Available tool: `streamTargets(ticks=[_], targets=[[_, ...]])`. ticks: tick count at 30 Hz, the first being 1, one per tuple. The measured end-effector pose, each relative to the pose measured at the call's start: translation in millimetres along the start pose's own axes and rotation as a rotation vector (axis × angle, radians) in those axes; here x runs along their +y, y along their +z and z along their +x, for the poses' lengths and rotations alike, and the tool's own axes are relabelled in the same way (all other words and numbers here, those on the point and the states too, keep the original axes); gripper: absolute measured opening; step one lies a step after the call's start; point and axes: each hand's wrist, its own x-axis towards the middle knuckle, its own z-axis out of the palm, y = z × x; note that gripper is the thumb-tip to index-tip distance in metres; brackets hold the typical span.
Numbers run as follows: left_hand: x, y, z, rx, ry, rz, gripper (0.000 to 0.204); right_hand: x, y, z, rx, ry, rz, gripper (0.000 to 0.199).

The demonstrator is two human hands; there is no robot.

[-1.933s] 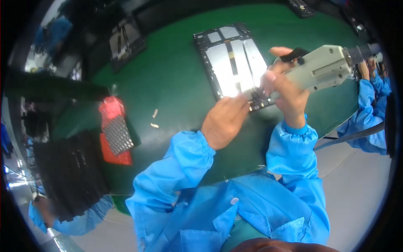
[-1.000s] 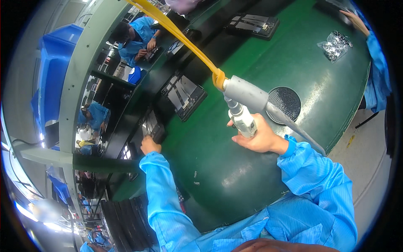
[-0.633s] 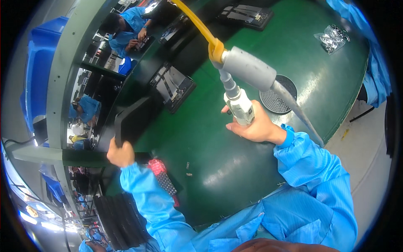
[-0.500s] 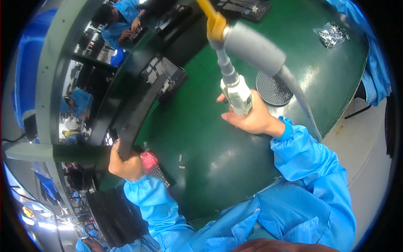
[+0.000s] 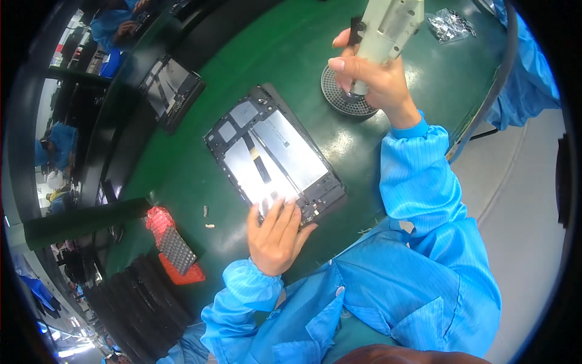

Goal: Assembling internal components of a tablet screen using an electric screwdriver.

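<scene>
Rests left hand (image 5: 276,242) unclenched on the tablet (image 5: 297,151); clamps right hand (image 5: 381,82) around the screwdriver (image 5: 393,27); may scratch the tablet through a slip.

Free lane over green tabletop (image 5: 248,57), twelve o'clock from the flat device (image 5: 291,145); obstructions: power tool (image 5: 391,30) and round tray (image 5: 334,97) at two, left hand (image 5: 276,242) at six.

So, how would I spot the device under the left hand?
Start at the green table, then find the left hand. It rests on a flat black-framed device, silver inside and nearer the camera than the similar unit at upper left.
</scene>
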Motion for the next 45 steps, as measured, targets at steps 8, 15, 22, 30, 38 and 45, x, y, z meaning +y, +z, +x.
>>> streamTargets(ticks=[8, 15, 22, 30, 38, 45], targets=[[-8, 29, 28, 0.151, 0.043, -0.065, 0.037, 11, -3, 2, -0.025, 0.068, -0.078, 0.025], [-31, 10, 24, 0.241, -0.093, -0.337, 0.026, 15, -5, 2, -0.044, 0.1, -0.172, 0.027], [-42, 11, 2, 0.452, -0.475, -0.493, 0.022, 18, -4, 1, -0.047, 0.075, -0.224, 0.024], [-58, 5, -9, 0.426, -0.548, -0.415, 0.014, 15, -4, 5, -0.043, 0.075, -0.256, 0.024], [-58, 11, -20, 0.483, -0.784, -0.8, 0.013, 15, -3, 2, -0.029, 0.085, -0.273, 0.025], [-51, 2, -12, 0.431, -0.953, -0.932, 0.012, 18, -4, 1, -0.013, 0.04, -0.225, 0.025]])
